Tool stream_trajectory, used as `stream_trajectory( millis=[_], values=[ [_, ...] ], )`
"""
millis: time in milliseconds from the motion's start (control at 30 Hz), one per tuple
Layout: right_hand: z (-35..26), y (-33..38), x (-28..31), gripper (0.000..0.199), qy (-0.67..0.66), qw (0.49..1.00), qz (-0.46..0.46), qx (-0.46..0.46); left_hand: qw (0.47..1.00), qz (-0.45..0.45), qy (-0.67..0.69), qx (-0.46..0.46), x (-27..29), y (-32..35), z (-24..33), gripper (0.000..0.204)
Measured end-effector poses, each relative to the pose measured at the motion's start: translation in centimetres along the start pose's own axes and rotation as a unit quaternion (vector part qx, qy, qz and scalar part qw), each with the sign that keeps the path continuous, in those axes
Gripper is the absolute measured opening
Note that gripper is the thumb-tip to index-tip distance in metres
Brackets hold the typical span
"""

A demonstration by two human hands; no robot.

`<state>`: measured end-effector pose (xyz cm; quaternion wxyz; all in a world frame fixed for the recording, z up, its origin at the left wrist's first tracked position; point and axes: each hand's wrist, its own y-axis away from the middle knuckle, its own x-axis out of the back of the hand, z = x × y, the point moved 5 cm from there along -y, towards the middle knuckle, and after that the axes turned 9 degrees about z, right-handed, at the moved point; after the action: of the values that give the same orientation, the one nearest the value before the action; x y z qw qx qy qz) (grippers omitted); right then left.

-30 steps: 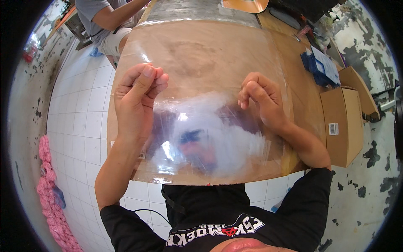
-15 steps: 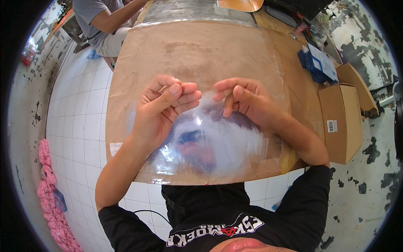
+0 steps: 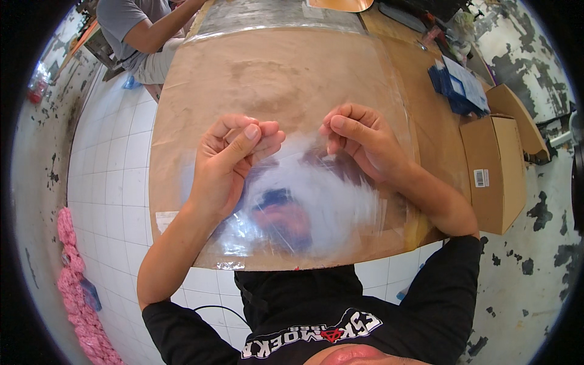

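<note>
Above the middle of the table my left hand [image 3: 234, 149] is raised, thumb pressed to the index finger and the other fingers curled loosely. My right hand [image 3: 359, 137] hovers across from it, its thumb and fingertips closed in a pinch. A gap separates the two hands. Whatever sits in either pinch, if anything, is too thin or too clear to make out. Below them lies a brown-covered tabletop [image 3: 267, 79], with a glossy clear plastic sheet [image 3: 340, 207] on its near part that catches reflections.
An open cardboard box [image 3: 496, 176] stands at the right edge, beside a stack of dark blue packets [image 3: 459, 88]. Another person [image 3: 143, 36] sits at the far left. Pink bundles [image 3: 79, 286] lie along the left wall. An orange sheet [image 3: 340, 5] lies at the table's far end.
My right hand has closed from spread fingers into a pinch and moved slightly away from the left. The left hand keeps its pinch, shifted a little left.
</note>
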<state>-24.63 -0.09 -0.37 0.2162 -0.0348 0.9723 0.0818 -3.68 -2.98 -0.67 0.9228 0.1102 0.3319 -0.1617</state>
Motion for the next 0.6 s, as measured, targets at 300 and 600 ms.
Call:
stream_trajectory(
  millis=[300, 600],
  values=[
    [-0.5, 0.3, -0.3, 0.01, 0.178, 0.976, -0.006, 0.128, 1.0, 0.002, -0.006, -0.029, -0.1, 0.2, 0.0, 0.007],
    [-1.3, -0.5, 2.0, 0.018, 0.111, 0.977, 0.1, 0.152, 0.994, 0.059, -0.016, -0.088, 1.1, -0.1, 2.5, 0.01]
  ],
)
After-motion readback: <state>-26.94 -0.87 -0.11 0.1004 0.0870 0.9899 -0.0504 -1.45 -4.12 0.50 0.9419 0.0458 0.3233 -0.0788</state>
